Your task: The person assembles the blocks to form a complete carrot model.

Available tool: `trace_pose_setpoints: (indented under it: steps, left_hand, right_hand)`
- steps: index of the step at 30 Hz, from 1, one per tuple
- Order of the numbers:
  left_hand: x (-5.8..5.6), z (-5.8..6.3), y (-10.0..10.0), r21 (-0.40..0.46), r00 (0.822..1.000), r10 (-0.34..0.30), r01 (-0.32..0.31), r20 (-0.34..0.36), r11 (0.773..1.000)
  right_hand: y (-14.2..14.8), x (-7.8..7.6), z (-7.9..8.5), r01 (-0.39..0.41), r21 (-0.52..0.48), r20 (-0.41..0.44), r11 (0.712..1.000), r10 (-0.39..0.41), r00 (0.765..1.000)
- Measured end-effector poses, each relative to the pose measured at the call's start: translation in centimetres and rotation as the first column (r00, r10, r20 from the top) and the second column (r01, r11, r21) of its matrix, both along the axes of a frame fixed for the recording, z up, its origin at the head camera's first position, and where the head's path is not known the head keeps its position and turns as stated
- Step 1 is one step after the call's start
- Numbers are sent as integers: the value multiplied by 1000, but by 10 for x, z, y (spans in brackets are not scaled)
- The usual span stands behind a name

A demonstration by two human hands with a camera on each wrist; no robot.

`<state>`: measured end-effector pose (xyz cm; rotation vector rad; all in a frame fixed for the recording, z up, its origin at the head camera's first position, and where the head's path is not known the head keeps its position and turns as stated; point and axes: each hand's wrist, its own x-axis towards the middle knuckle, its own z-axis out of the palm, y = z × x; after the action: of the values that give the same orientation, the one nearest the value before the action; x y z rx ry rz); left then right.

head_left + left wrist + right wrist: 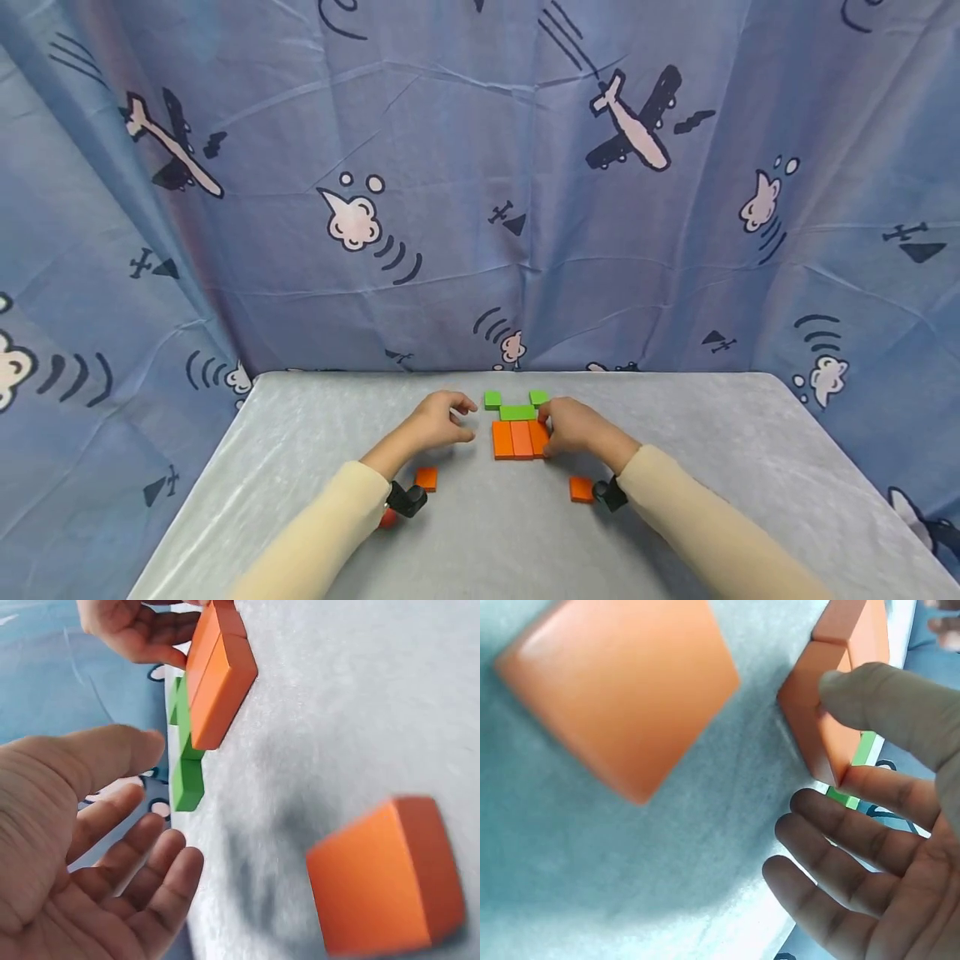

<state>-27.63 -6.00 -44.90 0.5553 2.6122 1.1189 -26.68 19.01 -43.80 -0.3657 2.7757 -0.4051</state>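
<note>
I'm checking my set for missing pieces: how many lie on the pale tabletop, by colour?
Orange flat-sided blocks: 5
Green flat-sided blocks: 3
Red rounded piece, partly hidden: 1
Total visible: 9

Backdrop: blue cloth (465, 167) — planes (633, 133), clouds (352, 223) printed | table (750, 442) — pale grey top

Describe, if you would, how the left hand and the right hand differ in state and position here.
The left hand is open and touches no block, while the right hand pinches the rightmost orange block. The left hand is to the left of the orange row, with a gap between; the right hand is at its right end. Both are bare and come out of cream sleeves.
</note>
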Motion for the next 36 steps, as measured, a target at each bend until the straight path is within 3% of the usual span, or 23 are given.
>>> trace_pose_setpoints:
  steps: [10, 22, 28, 36]
  left_hand:
    - [29, 8, -30, -4, 999, -41, 41, 10, 999]
    - [54, 2, -52, -131, 997, -27, 18, -68, 991]
    - [61, -2, -60, -202, 997, 7, -24, -82, 979]
    - [64, -7, -64, -204, 997, 6, -22, -76, 979]
  right_hand:
    - [-1, 1, 3, 21, 14, 19, 1000, -21, 1000]
    - [1, 1, 1, -4, -23, 0, 1000, 4, 1000]
    - [4, -1, -1, -7, -45, 5, 999, 7, 1000]
    - [6, -2, -1, -13, -69, 10, 998, 13, 1000]
